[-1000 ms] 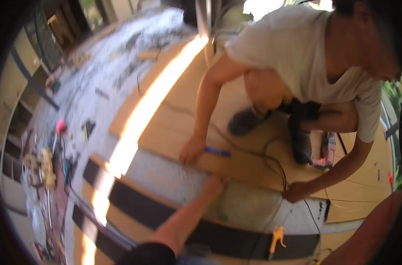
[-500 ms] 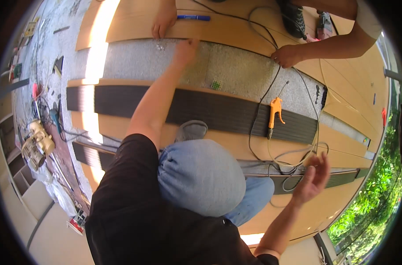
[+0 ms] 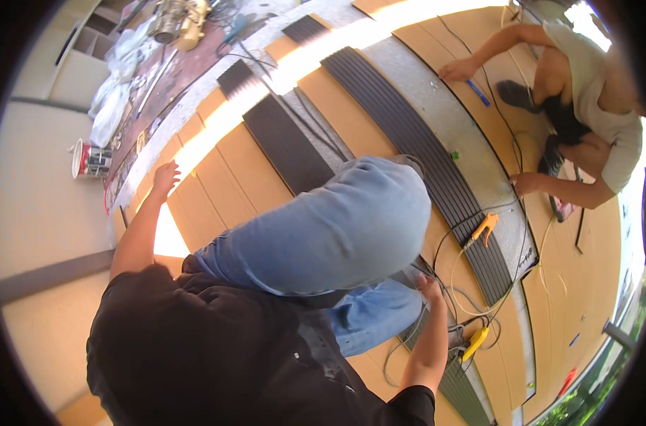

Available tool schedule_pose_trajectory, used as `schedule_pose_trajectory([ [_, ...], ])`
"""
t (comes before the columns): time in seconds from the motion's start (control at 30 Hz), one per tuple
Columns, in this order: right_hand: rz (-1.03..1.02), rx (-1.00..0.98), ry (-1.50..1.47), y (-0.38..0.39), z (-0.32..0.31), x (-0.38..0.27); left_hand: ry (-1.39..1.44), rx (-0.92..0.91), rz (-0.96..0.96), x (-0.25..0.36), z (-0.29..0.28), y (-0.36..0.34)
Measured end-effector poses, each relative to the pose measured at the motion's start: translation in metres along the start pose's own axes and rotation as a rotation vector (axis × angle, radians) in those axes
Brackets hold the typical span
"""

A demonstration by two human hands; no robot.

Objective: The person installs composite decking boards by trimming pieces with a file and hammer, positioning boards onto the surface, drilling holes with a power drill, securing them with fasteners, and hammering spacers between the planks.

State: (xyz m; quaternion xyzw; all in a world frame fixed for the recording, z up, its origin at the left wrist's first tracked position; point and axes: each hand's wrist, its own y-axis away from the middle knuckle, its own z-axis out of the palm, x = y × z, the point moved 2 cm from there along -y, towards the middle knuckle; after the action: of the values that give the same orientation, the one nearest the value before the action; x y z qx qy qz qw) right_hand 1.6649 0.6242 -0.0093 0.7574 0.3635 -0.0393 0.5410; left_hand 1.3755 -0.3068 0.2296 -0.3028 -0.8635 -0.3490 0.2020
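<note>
My left hand is stretched out at the left over tan boards, fingers apart, with nothing visible in it. Beside my bent knee, my right hand hangs close to a tangle of grey cables and hose; its fingers are slightly bent and seem to hold nothing. Farther off, an orange air blow gun lies across a dark ribbed board. A yellow object of unclear kind sits among the cables.
Across from me a person squats, one hand near a blue marker, the other at a board edge. Bare concrete shows between boards. At the left stand a bucket, plastic bags and a beige power tool.
The view has swung left. My left hand has drawn back from the concrete strip near the other person and out to the left. My right hand has come down beside my knee.
</note>
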Motion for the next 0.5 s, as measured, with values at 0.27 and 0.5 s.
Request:
schedule_pose_trajectory([
  [0.27,-0.183,0.399,0.312,-0.012,0.067,0.019,0.152,0.160,0.076,-0.079,-0.169,0.063],
  [0.5,-0.144,0.755,-0.159,0.010,0.066,-0.023,0.026,-0.113,0.321,-0.006,-0.053,-0.062],
])
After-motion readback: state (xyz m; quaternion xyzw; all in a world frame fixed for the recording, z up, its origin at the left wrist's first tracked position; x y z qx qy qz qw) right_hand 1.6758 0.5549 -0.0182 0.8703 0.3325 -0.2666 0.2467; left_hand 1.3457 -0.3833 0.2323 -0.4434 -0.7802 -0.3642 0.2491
